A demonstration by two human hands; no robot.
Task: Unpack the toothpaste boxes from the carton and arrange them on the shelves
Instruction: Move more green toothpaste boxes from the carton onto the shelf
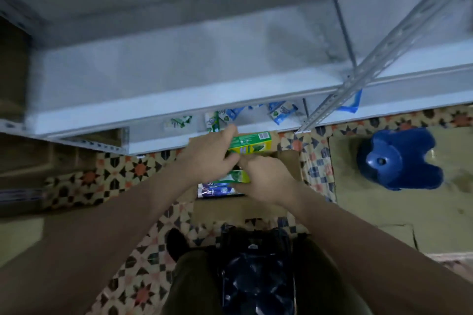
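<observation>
My left hand (207, 153) gripped a green-and-yellow cardboard toothpaste box (252, 143) above the open brown carton (289, 161); my right hand (266, 179) curled onto another green box (236, 176) inside. I judged one box per hand safest before reaching the grey metal shelf (179, 79).

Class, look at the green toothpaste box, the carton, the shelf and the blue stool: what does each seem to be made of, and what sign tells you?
Green toothpaste box: printed card, slightly glossy, sharp folded edges.
Carton: plain brown cardboard, matt, folded flaps.
Shelf: probably painted metal, smooth pale surface, perforated steel upright.
Blue stool: likely moulded plastic, uniform colour, rounded shiny form.
</observation>
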